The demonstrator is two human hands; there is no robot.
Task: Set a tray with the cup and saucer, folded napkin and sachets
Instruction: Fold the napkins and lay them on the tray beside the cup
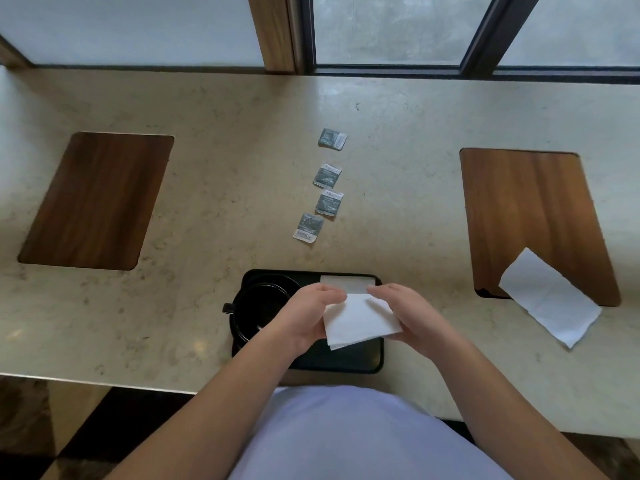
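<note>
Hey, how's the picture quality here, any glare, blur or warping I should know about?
Head view: soft daylight from the windows, faint shadows only; wide-angle warping bows the counter edge; mild sheen on the counter beside the black tray; print on the sachets too soft to read; both hands, left and right, and the napkin reasonably sharp.

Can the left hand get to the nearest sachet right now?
Probably not yet: the left hand and right hand both hold the napkin. The counter up to the sachet looks clear.
</note>
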